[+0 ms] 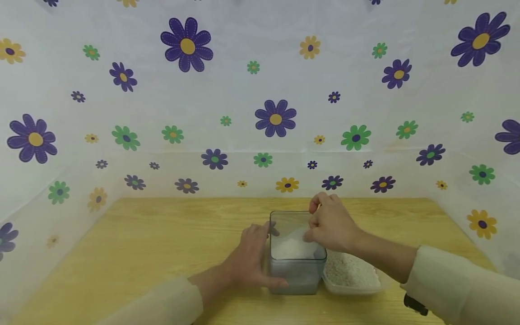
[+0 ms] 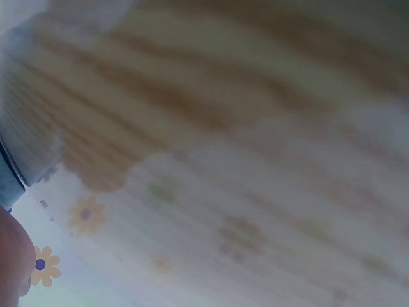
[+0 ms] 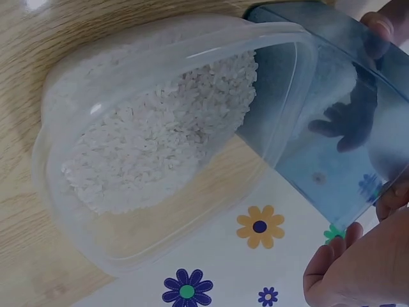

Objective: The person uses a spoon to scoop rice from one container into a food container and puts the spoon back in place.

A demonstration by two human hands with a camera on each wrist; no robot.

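Note:
A blue-grey see-through container (image 1: 298,277) stands upright with white grains at its bottom. My left hand (image 1: 248,259) holds it from the left, thumb along the front and fingers at the back corner. In the left wrist view, only a fingertip (image 2: 14,256) shows by the container's edge (image 2: 13,179). Over the container's right rim is my right hand (image 1: 335,223), its fingers curled; no grains show between them. Close against the container's right side sits a clear plastic tub (image 3: 77,246) of white rice (image 3: 153,141), heaped toward one side.
The wooden table (image 1: 174,239) stretches out to both sides. Behind it and at its sides hangs a white sheet (image 1: 227,90) printed with flowers. A small black device (image 1: 415,304) shows under the right sleeve.

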